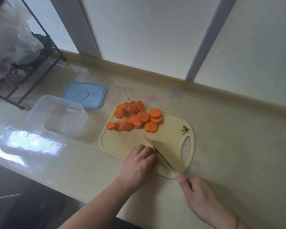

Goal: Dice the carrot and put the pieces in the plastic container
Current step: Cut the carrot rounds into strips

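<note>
Several round orange carrot slices (135, 117) lie heaped on the far left part of a pale yellow cutting board (170, 129). My left hand (139, 161) rests on the board's near edge with curled fingers over a small carrot piece (155, 151), almost wholly hidden. My right hand (196, 194) grips the handle of a knife (158, 154), forefinger along its spine; the wide blade stands against my left fingers. The clear plastic container (56, 115) stands to the left of the board with no carrot in it.
A blue lid (85, 94) lies behind the container. A carrot stem scrap (185, 128) sits near the board's handle hole. A black wire rack (33, 66) with bags stands at the far left. A low ledge and window run along the back.
</note>
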The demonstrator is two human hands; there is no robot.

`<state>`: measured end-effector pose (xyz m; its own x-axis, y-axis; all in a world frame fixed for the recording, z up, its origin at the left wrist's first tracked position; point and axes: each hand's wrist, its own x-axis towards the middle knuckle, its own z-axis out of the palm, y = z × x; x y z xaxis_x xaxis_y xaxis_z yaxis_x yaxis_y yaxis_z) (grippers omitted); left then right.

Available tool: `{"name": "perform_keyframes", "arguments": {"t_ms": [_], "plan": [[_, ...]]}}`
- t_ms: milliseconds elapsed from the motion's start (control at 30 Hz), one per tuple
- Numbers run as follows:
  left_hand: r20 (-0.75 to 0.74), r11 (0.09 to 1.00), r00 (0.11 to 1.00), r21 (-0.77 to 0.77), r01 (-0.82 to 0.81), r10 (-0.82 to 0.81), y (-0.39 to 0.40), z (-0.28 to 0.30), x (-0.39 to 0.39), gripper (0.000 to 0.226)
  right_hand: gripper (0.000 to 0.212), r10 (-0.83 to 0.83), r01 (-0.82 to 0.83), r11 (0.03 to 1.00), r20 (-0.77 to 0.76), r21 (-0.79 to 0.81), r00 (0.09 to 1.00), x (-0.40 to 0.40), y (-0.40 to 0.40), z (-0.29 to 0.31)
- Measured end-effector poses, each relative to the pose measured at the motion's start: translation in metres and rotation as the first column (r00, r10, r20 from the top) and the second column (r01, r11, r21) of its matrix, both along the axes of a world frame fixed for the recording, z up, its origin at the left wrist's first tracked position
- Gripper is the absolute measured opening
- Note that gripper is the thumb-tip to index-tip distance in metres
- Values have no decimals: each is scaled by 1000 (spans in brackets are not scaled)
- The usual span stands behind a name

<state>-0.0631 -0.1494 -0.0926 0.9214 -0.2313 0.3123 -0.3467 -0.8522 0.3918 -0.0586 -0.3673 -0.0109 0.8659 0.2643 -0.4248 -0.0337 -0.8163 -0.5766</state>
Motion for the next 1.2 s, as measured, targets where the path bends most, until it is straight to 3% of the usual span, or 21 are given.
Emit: {"name": "perform_keyframes", "arguments": {"t_ms": [167, 300, 567, 700, 1000, 1200], "plan": [[-31, 1000, 999, -28, 13, -13, 3, -3, -3, 15, 62, 34, -34, 999, -6, 35, 999, -9, 1, -1], [-25, 998, 999, -61, 18, -19, 5, -6, -5, 18, 74, 13, -13, 1000, -4, 9, 1000, -14, -2, -4], [-22, 997, 999, -73, 40, -42, 7, -13, -5, 14, 73, -15, 13, 999, -41, -51, 999, -7, 1, -2], [13, 995, 999, -81, 54, -53, 7, -10, -3, 10, 74, 68, -68, 998, -50, 6, 996, 10, 18, -12], [52, 991, 998, -127, 31, -25, 10, 4, -2, 5, 70, 33, -32, 998, -23, 46, 999, 6, 18, -12], [-4, 994, 999, -97, 42, -43, 11, 4, -3, 7, 71, 24, -23, 999, -38, 26, 999, -6, 16, -8]]}}
